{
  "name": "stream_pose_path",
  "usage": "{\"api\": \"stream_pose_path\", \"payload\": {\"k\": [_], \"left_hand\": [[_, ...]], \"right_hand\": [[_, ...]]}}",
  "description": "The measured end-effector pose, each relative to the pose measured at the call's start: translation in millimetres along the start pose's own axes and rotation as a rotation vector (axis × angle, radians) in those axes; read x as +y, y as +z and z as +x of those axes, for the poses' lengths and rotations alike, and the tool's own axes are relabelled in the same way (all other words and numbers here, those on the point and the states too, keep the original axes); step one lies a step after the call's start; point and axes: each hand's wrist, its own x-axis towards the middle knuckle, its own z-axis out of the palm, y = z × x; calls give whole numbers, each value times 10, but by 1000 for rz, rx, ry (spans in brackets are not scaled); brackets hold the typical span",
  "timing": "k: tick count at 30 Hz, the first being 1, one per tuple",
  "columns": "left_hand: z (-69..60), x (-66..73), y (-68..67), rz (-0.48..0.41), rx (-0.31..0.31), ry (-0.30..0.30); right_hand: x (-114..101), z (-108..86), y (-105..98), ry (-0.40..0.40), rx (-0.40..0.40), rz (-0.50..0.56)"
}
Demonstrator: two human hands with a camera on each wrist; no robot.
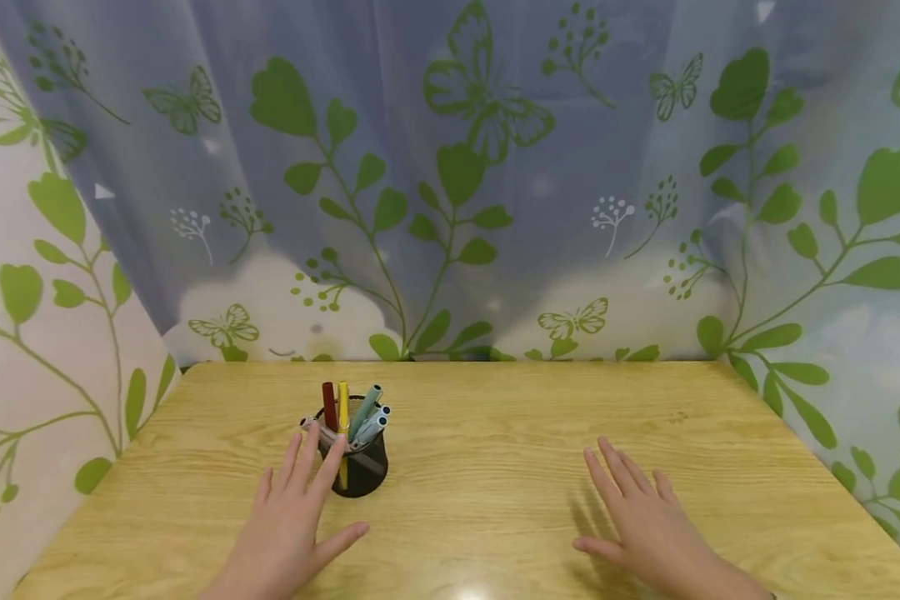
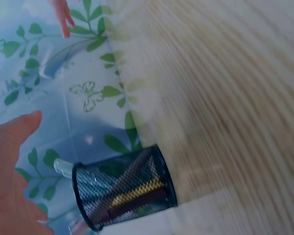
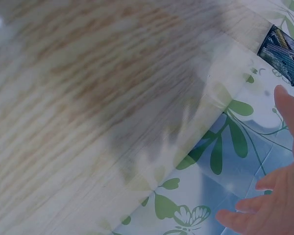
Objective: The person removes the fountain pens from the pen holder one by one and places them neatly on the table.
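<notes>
A round pen holder (image 1: 366, 477) of black wire mesh stands upright on the left part of a light wood-grain table (image 1: 495, 458), just beyond the left hand (image 1: 287, 518). Its walls are see-through enough that the lower shafts show inside, most plainly a bright yellow length, and in the left wrist view a smooth dark band edges both the rim and the base. The pens in it fan out at different angles: a dark red pen (image 1: 330, 407) and a yellow pen (image 1: 343, 402) rise nearly straight at the far side, a muted green pen (image 1: 365, 412) tilts right, two pale blue pens (image 1: 372, 427) lean further right with dark round ends, and a greyish-pink pen (image 1: 327, 434) slopes low toward the left. The left hand has its fingers spread and holds nothing; its fingertips overlap the holder in the head view, while the left wrist view shows a gap between them. The right hand (image 1: 645, 518), well to the right of the holder, is likewise spread, thumb apart and grasping nothing, with a shadow on the wood beside it. At the far edge hangs a blue-and-white cloth (image 1: 525, 217) printed with green leaves and butterflies.
</notes>
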Motion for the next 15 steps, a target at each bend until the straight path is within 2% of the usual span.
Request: {"api": "stream_pose_path", "payload": {"k": [3,6,11,15], "left_hand": [[30,-61,-13,-35,19,-19],[64,-137,-21,-125,38,-39],[152,-280,-23,-369,15,-110],[223,-378,-25,-550,-56,-200]], "right_hand": [[-15,14,-18,6,-17,13],[-23,24,-25,6,-20,22],[-21,37,-36,2,-13,10],[-13,30,-33,3,-6,-4]]}}
